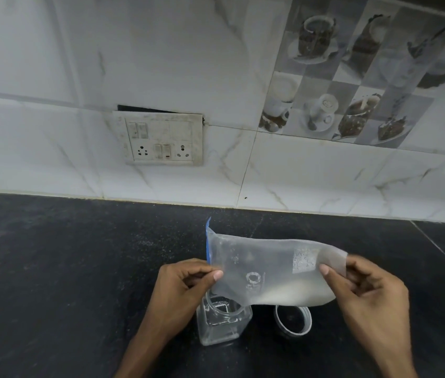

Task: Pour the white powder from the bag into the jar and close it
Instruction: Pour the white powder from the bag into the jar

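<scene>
A clear plastic zip bag (267, 271) with a blue seal strip hangs sideways above the counter, white powder settled along its lower edge. My left hand (185, 287) pinches the bag near its blue mouth end. My right hand (365, 293) pinches the opposite, bottom end. Below the mouth end stands a clear square jar (222, 326), open at the top, partly hidden by the bag and my left hand. The jar's lid (293, 320) lies on the counter to the jar's right, open side up.
The dark stone counter (65, 282) runs to a white marble-tiled wall. A switch and socket panel (161, 139) is set in the wall above the counter. Printed cup tiles (365, 69) fill the upper right.
</scene>
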### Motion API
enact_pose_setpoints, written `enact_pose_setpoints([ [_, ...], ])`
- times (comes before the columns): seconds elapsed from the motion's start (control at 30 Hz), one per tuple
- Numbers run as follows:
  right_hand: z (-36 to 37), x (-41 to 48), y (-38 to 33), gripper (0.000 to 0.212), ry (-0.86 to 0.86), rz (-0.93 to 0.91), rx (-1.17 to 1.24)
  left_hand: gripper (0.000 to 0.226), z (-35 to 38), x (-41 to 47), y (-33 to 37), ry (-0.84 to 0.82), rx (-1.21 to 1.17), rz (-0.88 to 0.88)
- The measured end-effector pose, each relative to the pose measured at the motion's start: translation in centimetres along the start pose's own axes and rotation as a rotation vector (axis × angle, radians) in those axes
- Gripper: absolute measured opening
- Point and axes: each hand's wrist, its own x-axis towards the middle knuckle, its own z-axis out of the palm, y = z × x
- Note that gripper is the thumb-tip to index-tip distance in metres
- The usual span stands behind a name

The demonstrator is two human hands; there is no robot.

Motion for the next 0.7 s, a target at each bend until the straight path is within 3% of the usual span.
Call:
enact_pose_setpoints([
  [0.2, -0.4, -0.1, -0.1, 0.02, -0.014, -0.016, -0.052, 0.015, 0.0, 0.0, -0.1, -0.002, 0.003, -0.001],
  [0.33, -0.7, -0.1, -0.7, 0.037, -0.107, 0.011, -0.006, 0.018, 0.1, -0.1, -0.1, 0.001, 0.021, 0.0],
  [0.43, -0.7, 0.2, -0.6, 0.045, -0.064, 0.027, -0.006, 0.019, 0.0, -0.1, -0.1, 0.003, 0.016, -0.002],
  [0.57, -0.3, 0.1, -0.5, 0.025, 0.058, 0.017, 0.017, 0.017, 0.1, -0.2, -0.1, 0.0, 0.003, -0.007],
  [0.7, -0.1, -0.1, -0.3, 0.022, -0.021, -0.027, -0.049, 0.018, 0.0, -0.2, -0.2, 0.004, 0.011, -0.005],
])
